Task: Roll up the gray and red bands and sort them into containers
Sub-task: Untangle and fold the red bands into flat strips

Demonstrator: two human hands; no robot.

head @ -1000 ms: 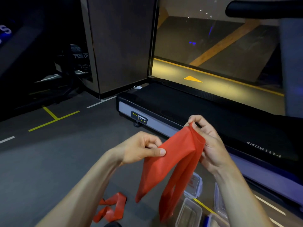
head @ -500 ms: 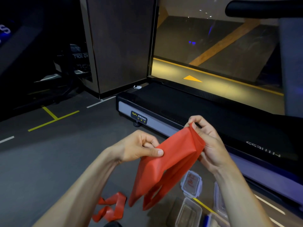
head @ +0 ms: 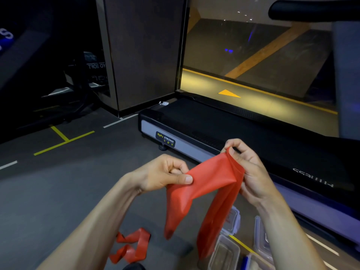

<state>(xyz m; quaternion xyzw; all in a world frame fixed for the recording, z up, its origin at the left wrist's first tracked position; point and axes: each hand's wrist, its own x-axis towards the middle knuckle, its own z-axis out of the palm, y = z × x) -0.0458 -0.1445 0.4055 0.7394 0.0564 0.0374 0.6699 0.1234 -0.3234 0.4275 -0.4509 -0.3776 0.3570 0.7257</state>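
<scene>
A wide red band [head: 206, 184] hangs in the air between my hands, unrolled, with two ends drooping toward the floor. My left hand [head: 165, 173] pinches its left edge between thumb and fingers. My right hand [head: 247, 172] grips the bunched top fold at the right. Another red band [head: 132, 245] lies twisted on the floor below my left forearm. Clear plastic containers [head: 224, 254] stand on the floor at the bottom right, partly hidden behind the hanging band. No gray band is visible.
A treadmill [head: 214, 131] with a black deck runs from the centre to the right, close behind my hands. A container lid [head: 233, 219] lies near the treadmill's side. Grey floor with yellow and white lines spreads to the left. A dark pillar [head: 144, 55] stands behind.
The band's hanging ends, which had swung up and bunched half a second ago, have dropped and hang long again. Both hands keep their hold in about the same place.
</scene>
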